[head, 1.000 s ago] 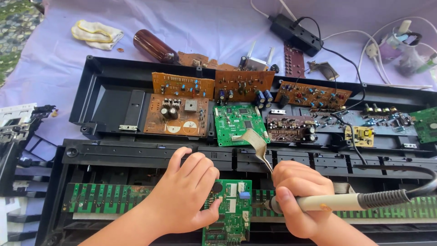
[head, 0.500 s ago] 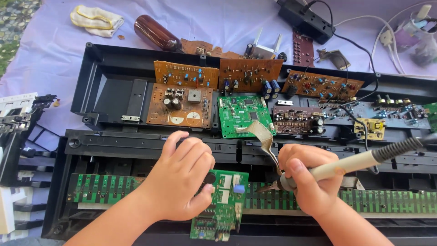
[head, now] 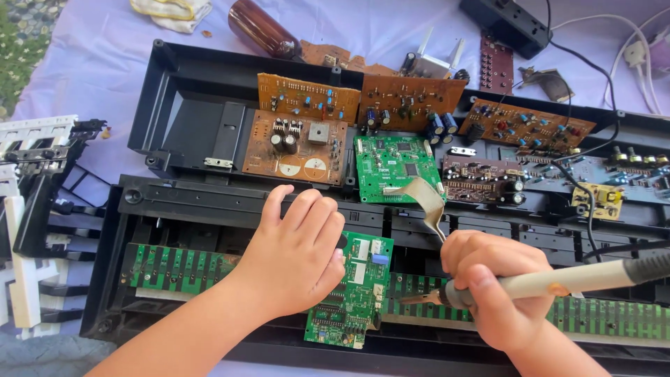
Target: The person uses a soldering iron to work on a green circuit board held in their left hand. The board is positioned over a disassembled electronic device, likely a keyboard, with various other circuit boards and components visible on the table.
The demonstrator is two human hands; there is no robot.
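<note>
The left hand [head: 296, 255] lies flat, palm down with its fingers spread, on a small green rectangular circuit board [head: 352, 290] — pressing it down so it stays put while a tool comes at it. That small board sits in the front part of a long black plastic keyboard chassis [head: 188, 84], lying across a long narrow green contact strip [head: 181, 269] that runs left and right beneath it.

The right hand [head: 499, 290] is closed around the cream-coloured handle of a soldering iron [head: 558, 281], gripped like a pen, low and nearly level, so that the metal tip points left toward the right edge of the small green board; the tip is just beside the board, and whether it touches cannot be told. The iron's dark cord end leads off to the right of the board.

A grey flat ribbon cable [head: 426, 199] rises from behind the small green board to a larger green square circuit board [head: 398, 167] seated farther back in the chassis, so the small board is tethered and can only be laid near it. To the left of that larger board lies a brown board with black capacitors [head: 296, 148]; more brown boards stand behind. Well beyond the small board, on the lilac cloth [head: 105, 49] covering the desk, a brown glass bottle [head: 262, 28] lies on its side — clear of the work.
</note>
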